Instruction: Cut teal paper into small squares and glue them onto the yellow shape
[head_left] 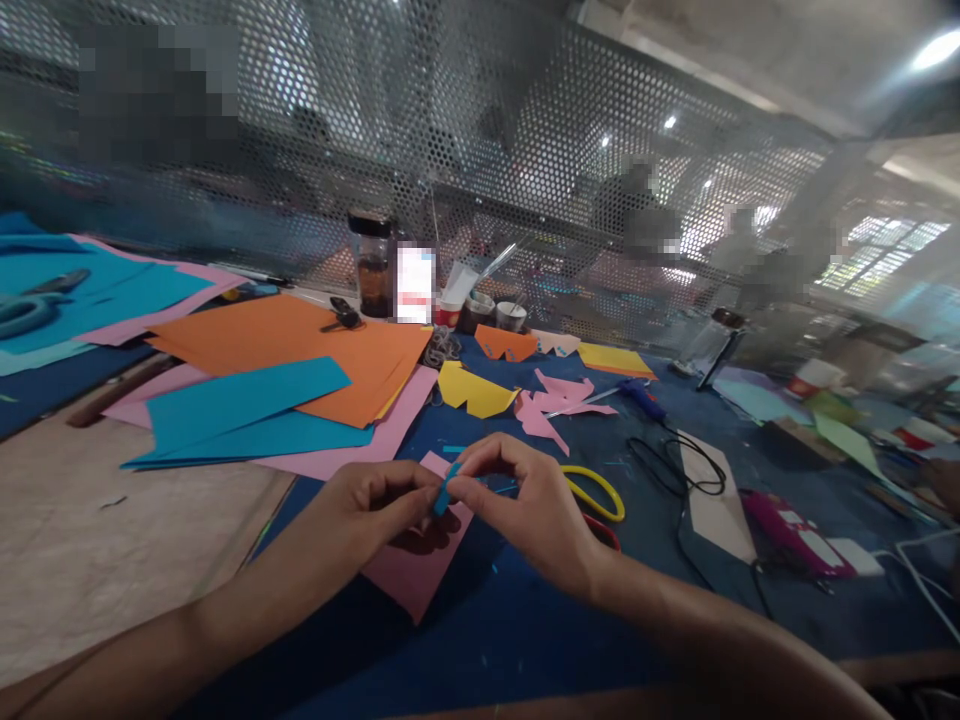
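Between the fingertips of both hands is a small strip of blue paper (444, 494). My left hand (382, 497) pinches its lower end, and my right hand (517, 490) pinches the upper end. Beneath them a pink sheet of paper (411, 585) lies on the dark blue tabletop (480, 650). Scissors with yellow and red handles (604, 490) lie just beyond my right hand, partly covered by it. Thin blue paper scraps (452, 449) are close to my fingers.
Orange sheets (300, 340) and folded blue paper (255, 410) are stacked at left, near teal scissors (34, 310). Cut pink paper (555, 405) and yellow paper (474, 390) lie ahead. A blue glue gun (641, 397), its black cord and a magenta power strip (796, 530) are on the right. Perforated metal panel (450, 130) behind.
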